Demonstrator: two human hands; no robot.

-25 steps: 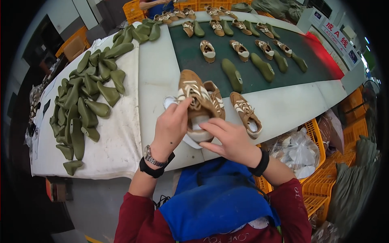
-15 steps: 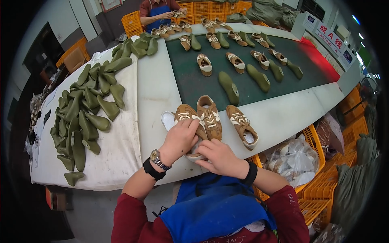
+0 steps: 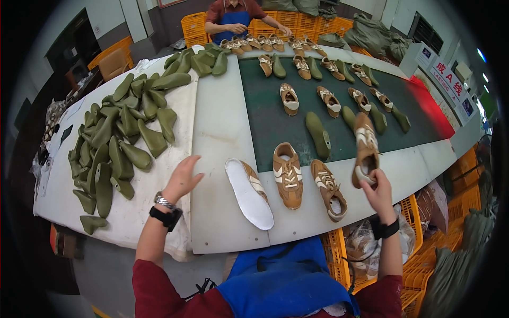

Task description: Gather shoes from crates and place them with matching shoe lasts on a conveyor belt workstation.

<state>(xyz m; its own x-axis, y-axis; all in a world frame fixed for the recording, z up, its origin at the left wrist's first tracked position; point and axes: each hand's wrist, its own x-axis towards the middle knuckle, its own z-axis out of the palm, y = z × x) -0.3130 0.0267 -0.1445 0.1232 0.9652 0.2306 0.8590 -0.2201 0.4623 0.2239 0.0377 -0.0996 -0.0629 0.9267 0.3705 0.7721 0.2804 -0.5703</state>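
My right hand [image 3: 379,193] grips a brown shoe [image 3: 366,143] with cream stripes and laces by its heel, raised over the right side of the table with the toe pointing away. My left hand [image 3: 183,177] hovers empty, fingers apart, over the edge of the white cloth. Between my hands, a shoe lies on its side, its white underside [image 3: 249,196] turned toward me. Beside it an upright brown shoe [image 3: 288,183] rests toe toward me. Right of that, another brown shoe [image 3: 328,192] has its heel toward me.
Green shoe lasts [image 3: 119,159] are heaped on the white cloth [image 3: 164,212] at left. Rows of shoes and lasts stand on the dark green belt [image 3: 270,127]. A co-worker [image 3: 233,21] handles shoes at the far end. Orange crates [image 3: 334,254] with bagged items stand at lower right.
My hands, together at the shoes before, have parted. My right hand has carried a shoe up to the right; my left has moved left, empty. The shoe on its side now shows its full white underside.
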